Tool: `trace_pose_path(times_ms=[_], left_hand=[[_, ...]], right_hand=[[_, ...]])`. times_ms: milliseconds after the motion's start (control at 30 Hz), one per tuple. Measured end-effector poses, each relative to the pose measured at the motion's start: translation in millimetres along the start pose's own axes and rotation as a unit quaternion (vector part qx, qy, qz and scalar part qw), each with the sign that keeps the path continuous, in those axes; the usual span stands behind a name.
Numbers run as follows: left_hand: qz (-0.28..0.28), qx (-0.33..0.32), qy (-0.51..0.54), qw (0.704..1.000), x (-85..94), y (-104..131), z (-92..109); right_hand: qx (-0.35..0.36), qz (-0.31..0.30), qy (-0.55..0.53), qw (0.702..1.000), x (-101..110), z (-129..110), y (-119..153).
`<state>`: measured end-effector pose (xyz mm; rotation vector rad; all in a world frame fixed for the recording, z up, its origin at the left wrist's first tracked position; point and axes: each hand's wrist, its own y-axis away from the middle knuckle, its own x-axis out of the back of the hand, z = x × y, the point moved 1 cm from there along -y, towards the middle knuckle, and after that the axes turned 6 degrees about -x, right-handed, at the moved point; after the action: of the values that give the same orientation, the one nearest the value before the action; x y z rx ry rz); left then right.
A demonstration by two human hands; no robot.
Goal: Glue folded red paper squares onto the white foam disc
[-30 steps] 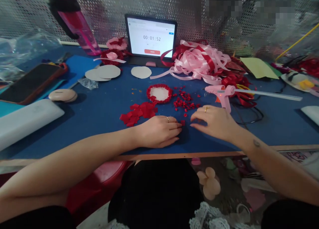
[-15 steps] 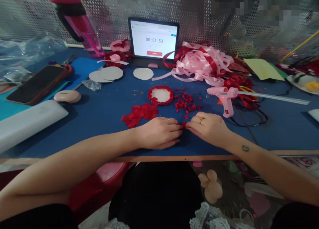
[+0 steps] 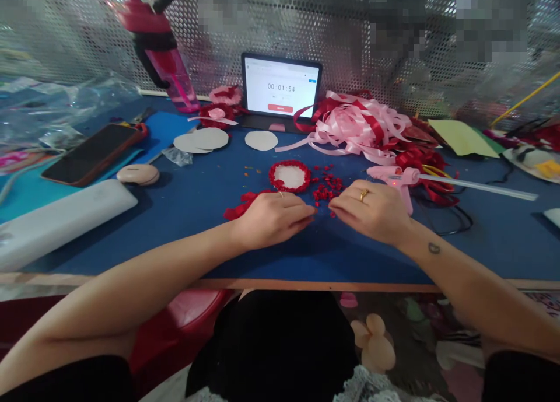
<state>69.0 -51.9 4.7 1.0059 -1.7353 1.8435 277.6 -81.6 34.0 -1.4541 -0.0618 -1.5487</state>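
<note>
My left hand (image 3: 277, 220) is closed, its fingertips pressed together just above the table, beside a pile of flat red ribbon pieces (image 3: 240, 207). Across a small gap, my right hand (image 3: 371, 211) pinches with thumb and fingers; whatever either hand holds is hidden. Small folded red ribbon bits (image 3: 328, 189) lie scattered just beyond the fingertips. Behind my left hand is a round white disc (image 3: 289, 176) with a ring of red bits (image 3: 271, 174) around its edge. A pink glue gun (image 3: 400, 183) with a clear glue stick lies behind my right hand, partly covered by it.
Pink and red ribbons (image 3: 354, 122) are heaped beside a tablet (image 3: 281, 87) showing a timer. White paper circles (image 3: 261, 140) lie in front. Along the left are a pink bottle (image 3: 170, 75), a phone (image 3: 91, 154), a beige oval case (image 3: 138, 174) and a long white object (image 3: 65, 224).
Both hands have lifted slightly and drawn a little apart. The red piece seen between the fingertips no longer shows there. The whole view has shifted, and the timer went from 1:53 to 1:54.
</note>
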Motion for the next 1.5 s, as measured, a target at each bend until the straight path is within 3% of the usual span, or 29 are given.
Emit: trace_pose_path(times_ms=[133,300,600,1067,1267,1400,1500], left_hand=[[0.037,0.084,-0.004,0.996,5.6,-1.8,-5.3],[0.082,0.183,0.049,0.978,5.9,-1.9,-2.9],[0.089,0.031,-0.033,0.995,0.0,1.7,6.6],[0.08,-0.018,-0.016,0.997,0.2,5.4,9.4],[0.097,0.048,0.059,0.992,3.1,0.0,8.9],[0.102,0.074,0.107,0.986,5.6,-4.1,8.2],[0.089,0.077,0.136,0.984,4.8,-4.2,8.3]], right_hand=[[-0.017,0.049,-0.01,0.999,-3.4,3.7,-14.5],[-0.006,0.098,0.0,0.995,-5.4,-5.5,-4.6],[0.091,0.142,0.045,0.985,9.9,-20.8,10.0],[0.096,0.138,0.031,0.985,9.8,-24.7,10.1],[-0.006,0.126,-0.085,0.988,2.2,-18.1,12.8],[-0.122,0.104,-0.208,0.965,-10.0,-13.6,10.8],[-0.154,0.072,-0.275,0.946,-16.6,-14.6,8.6]])
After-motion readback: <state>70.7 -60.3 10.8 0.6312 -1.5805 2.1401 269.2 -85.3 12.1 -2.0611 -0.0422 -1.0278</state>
